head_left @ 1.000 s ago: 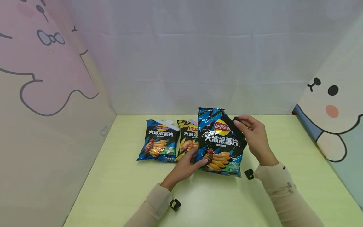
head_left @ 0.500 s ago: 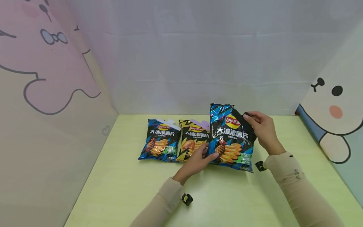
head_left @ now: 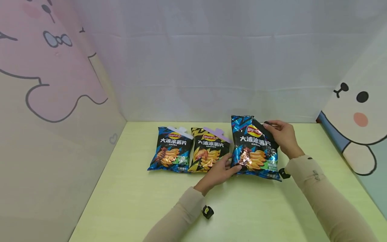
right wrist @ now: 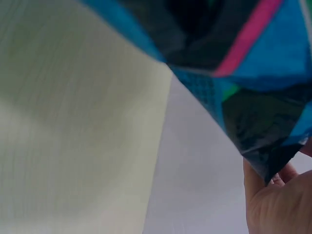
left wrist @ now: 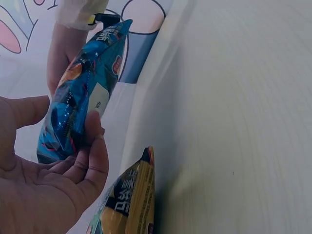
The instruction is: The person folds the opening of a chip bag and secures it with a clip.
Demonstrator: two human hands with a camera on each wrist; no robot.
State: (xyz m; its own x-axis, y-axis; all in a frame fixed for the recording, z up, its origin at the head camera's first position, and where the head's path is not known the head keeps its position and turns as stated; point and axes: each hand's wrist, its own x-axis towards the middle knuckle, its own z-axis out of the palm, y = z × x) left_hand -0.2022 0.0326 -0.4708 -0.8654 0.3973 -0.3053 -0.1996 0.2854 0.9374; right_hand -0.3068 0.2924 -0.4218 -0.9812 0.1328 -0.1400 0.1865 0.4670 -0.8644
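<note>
Both hands hold a blue-and-black bag of Lay's potato chips (head_left: 254, 148) at the right of the row, tilted up. My left hand (head_left: 219, 173) grips its lower left edge, thumb in front and fingers behind. In the left wrist view, the fingers of that left hand (left wrist: 63, 190) lie against the bag's underside. At the top right corner my right hand (head_left: 284, 137) pinches a black bag clip (head_left: 267, 132) that runs slantwise across the corner. In the right wrist view the blue bag (right wrist: 234, 58) hides part of the right hand (right wrist: 282, 200).
A yellow-and-black chip bag (head_left: 208, 151) with a purple clip (head_left: 217, 133) lies left of the held bag. Farther left lies another blue bag (head_left: 170, 151) with a white clip (head_left: 180, 131). The pale yellow table (head_left: 127, 201) ends at a white back wall.
Both hands have carried the blue chip bag to the right, and it has dropped slightly in the last half second. More of the yellow bag and its purple clip shows.
</note>
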